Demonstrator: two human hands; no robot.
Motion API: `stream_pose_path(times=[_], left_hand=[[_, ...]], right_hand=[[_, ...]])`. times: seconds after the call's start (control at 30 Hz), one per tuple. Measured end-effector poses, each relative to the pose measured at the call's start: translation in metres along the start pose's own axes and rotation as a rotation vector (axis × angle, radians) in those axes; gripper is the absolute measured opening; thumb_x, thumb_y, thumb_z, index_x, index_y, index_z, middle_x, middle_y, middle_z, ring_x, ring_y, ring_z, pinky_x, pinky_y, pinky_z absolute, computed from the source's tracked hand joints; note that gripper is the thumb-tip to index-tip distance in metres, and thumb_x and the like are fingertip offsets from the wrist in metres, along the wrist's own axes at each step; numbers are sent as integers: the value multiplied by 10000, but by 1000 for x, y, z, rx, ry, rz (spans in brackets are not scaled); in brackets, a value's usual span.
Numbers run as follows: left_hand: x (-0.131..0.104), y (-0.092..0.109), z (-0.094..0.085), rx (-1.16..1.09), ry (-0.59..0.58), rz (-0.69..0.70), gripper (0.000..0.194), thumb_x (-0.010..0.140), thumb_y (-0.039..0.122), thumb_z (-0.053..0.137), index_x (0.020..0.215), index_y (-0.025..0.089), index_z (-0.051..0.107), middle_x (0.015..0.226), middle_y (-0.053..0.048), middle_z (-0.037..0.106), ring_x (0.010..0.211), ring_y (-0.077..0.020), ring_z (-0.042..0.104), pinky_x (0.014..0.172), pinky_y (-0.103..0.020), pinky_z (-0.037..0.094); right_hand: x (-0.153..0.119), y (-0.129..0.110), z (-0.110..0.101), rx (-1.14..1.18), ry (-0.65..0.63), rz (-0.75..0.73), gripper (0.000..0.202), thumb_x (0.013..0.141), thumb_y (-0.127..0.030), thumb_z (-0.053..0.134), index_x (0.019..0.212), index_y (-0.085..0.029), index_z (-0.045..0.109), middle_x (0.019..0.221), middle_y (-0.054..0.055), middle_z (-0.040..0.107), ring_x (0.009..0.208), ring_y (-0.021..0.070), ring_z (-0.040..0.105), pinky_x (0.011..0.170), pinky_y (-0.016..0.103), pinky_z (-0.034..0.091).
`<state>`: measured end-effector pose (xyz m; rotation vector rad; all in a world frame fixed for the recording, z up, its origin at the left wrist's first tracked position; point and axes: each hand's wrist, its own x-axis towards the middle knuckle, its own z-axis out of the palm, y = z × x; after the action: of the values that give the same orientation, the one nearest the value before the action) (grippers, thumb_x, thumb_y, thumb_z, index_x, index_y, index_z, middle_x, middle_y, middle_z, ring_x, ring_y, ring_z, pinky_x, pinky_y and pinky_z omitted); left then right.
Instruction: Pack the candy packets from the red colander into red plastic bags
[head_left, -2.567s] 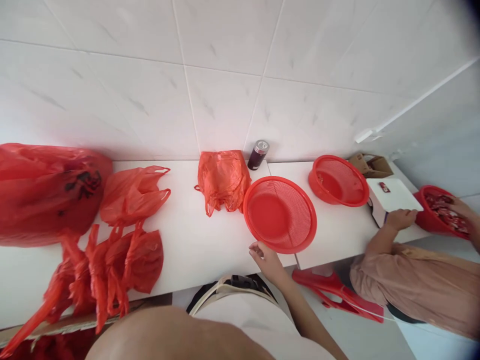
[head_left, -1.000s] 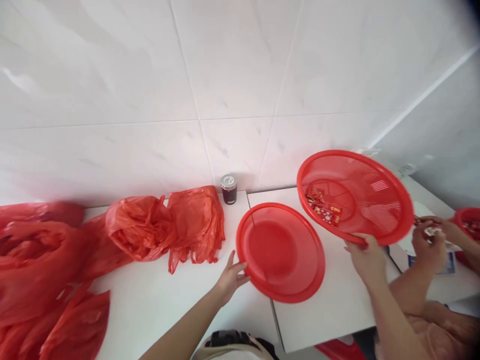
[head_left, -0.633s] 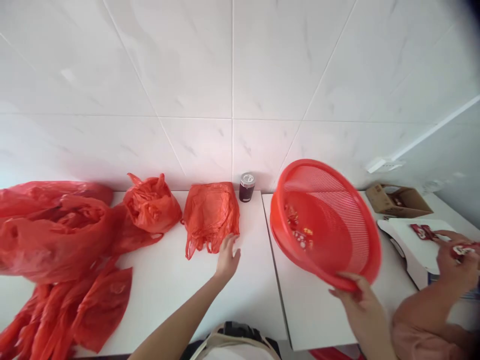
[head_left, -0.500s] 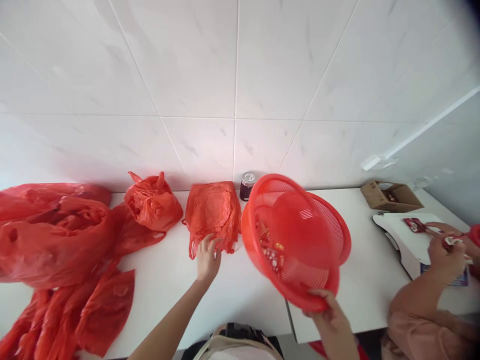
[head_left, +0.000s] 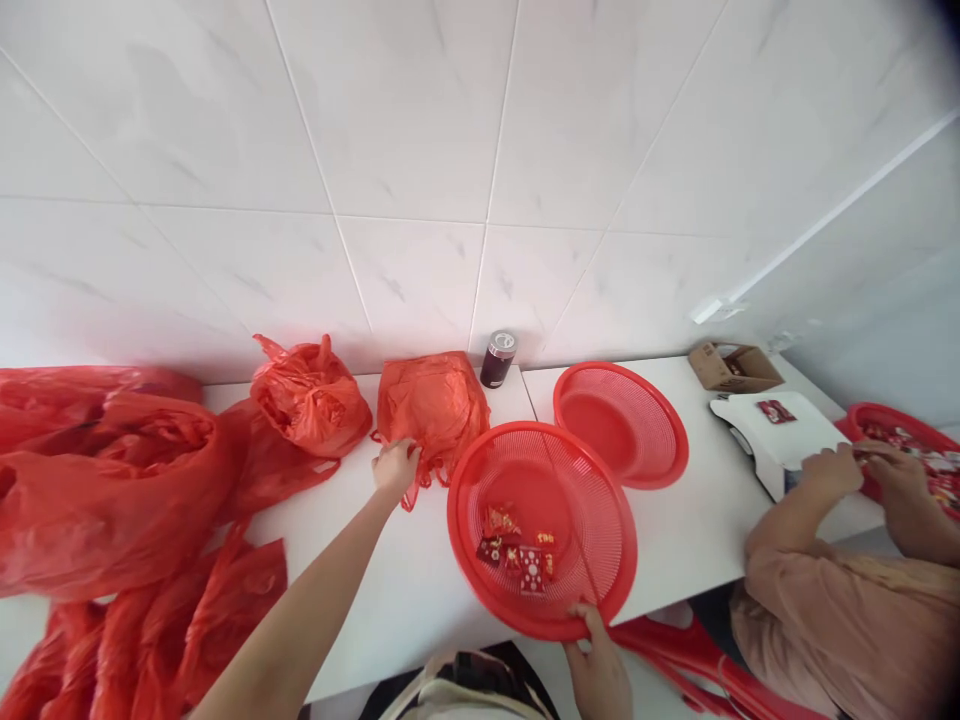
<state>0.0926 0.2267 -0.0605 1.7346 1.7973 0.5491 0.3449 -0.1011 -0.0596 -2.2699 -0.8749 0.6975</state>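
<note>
My right hand (head_left: 598,668) grips the near rim of a round red plastic basket (head_left: 622,545), thumb over the edge. Inside the basket, several small red and gold packets (head_left: 531,570) lie toward the lower left. My left hand (head_left: 395,467) is closed at the near left edge of a flat red plastic bag (head_left: 433,395), its fingers pinching the bag near its handles. A second red basket (head_left: 600,430) stands behind the first, with no packets visible in it.
A knotted red bag (head_left: 307,395) and a large bulging red bag (head_left: 112,500) fill the left. A dark can (head_left: 498,360) stands by the wall. At right, a co-worker's hands (head_left: 855,465) are near a white scale (head_left: 802,430), a cardboard box (head_left: 731,368) and a packet-filled basket (head_left: 862,415).
The held basket has come down from a tilted position to the table and moved apart from the second basket. My left hand has closed at the bag's edge.
</note>
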Motion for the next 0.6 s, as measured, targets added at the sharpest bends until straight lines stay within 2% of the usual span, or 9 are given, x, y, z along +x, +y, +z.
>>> stream_pose_path(times=[0.07,0.17,0.3,0.37,0.47,0.53,0.6], left_hand=[[-2,7,-11,-116,16,26,307,912,342,578,1157,158,595,1178,-87,616,1017,-214,616,871,-438,520],[-13,21,-33,-326,30,71,289,922,388,542,1066,152,627,1091,-84,656,979,-203,631,866,-405,516],[-41,38,-75,-604,-2,136,367,893,493,508,986,163,641,1017,-85,696,984,-211,647,893,-347,500],[-59,42,-98,-707,-32,159,373,882,505,516,981,168,643,1035,-82,701,1005,-210,649,919,-342,492],[-93,40,-124,-803,-84,153,352,871,489,548,991,176,656,1032,-78,708,987,-208,658,907,-346,502],[-119,35,-132,-838,-152,113,343,854,480,581,986,176,672,975,-71,716,932,-207,665,863,-340,517],[-147,25,-131,-824,-275,73,348,842,479,597,996,179,686,955,-74,721,927,-218,664,843,-339,520]], right_hand=[[10,-8,10,-66,-5,35,374,745,-455,484,1031,-240,594,1083,70,683,886,268,668,712,349,519],[32,-33,18,-132,4,113,387,791,-442,437,1100,-238,550,1009,74,684,870,272,663,720,359,501],[64,-64,21,-94,1,213,498,836,-428,419,1285,-215,449,1001,92,677,906,282,668,736,368,497],[72,-76,22,-38,-40,215,594,834,-389,443,1389,-197,348,982,77,684,810,244,692,691,337,511],[63,-101,18,111,-217,151,735,812,-365,521,1471,-211,232,906,32,699,622,186,681,607,303,520],[48,-127,5,257,-329,53,695,816,-405,558,1438,-214,313,905,42,706,612,173,676,606,303,530],[34,-157,-21,387,-337,-58,557,830,-465,562,1305,-187,472,925,72,711,654,174,683,639,317,549]])
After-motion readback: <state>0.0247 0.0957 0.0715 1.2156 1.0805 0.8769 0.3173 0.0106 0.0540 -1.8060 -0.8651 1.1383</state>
